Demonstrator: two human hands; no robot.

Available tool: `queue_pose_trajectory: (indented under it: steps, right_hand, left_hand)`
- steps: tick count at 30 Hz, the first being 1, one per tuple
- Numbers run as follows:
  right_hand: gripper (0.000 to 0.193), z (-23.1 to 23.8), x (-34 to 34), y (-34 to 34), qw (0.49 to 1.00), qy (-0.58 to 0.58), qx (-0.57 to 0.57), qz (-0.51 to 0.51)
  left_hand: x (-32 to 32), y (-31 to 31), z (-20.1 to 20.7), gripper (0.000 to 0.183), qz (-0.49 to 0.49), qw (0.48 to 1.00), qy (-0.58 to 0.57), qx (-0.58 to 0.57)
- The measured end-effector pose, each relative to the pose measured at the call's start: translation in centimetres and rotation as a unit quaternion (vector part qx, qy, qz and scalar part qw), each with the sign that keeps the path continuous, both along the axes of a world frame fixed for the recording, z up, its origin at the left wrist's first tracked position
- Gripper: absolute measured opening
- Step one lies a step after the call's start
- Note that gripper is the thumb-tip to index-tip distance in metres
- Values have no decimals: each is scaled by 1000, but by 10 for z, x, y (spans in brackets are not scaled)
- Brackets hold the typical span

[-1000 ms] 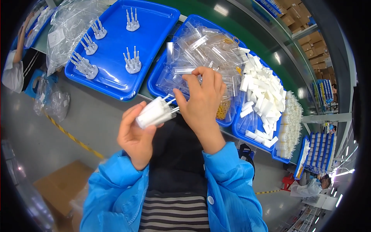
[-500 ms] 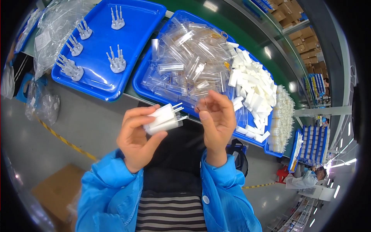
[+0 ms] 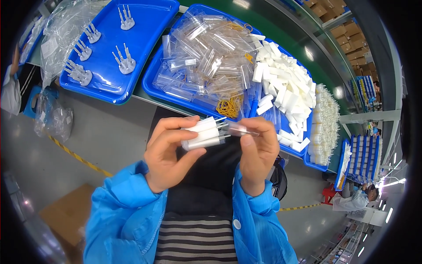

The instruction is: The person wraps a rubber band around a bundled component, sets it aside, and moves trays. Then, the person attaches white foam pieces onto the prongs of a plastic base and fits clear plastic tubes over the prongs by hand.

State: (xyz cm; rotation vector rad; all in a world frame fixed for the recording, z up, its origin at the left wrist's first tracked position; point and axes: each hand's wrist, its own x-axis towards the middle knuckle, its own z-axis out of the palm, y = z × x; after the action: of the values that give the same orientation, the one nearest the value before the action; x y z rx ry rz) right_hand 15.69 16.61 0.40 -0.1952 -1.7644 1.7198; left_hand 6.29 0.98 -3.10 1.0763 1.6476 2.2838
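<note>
My left hand [image 3: 169,154] grips a bundle of white plastic pieces with thin metal pins [image 3: 203,133], pins pointing right. My right hand [image 3: 257,154] pinches a small clear plastic cap [image 3: 241,129] at the tips of those pins. Both hands are held over my lap, just in front of the table's edge. Behind them a blue tray [image 3: 158,90] holds a heap of clear caps and some yellow rubber bands [image 3: 228,107].
A blue tray [image 3: 145,35] at the left carries several upright white pin clusters. A tray to the right is piled with white blocks [image 3: 285,88]. Clear plastic bags [image 3: 61,26] lie far left. Another person in blue [image 3: 354,200] sits at the lower right; a cardboard box [image 3: 66,215] stands on the floor.
My right hand left the tray of clear caps and came back holding one, meeting the pin ends of the bundle. The left hand turned the bundle more level.
</note>
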Motion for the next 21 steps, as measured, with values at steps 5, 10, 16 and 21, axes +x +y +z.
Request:
queue_pose_trajectory:
  steps: [5, 10, 16, 21]
  right_hand:
    - [22, -1, 4, -1, 997, 27, 57, 46]
    - [25, -7, 6, -4, 996, 26, 36, 71]
    - [26, -11, 3, -4, 996, 63, -46, 52]
    - [23, -9, 9, -3, 997, 8, -53, 50]
  left_hand:
    - [4, 3, 6, 35, 20, 997, 20, -67]
    - [7, 6, 5, 32, 27, 994, -5, -104]
    - [7, 6, 2, 32, 5, 997, -10, -73]
    - [4, 6, -4, 30, -81, 972, -218, 29]
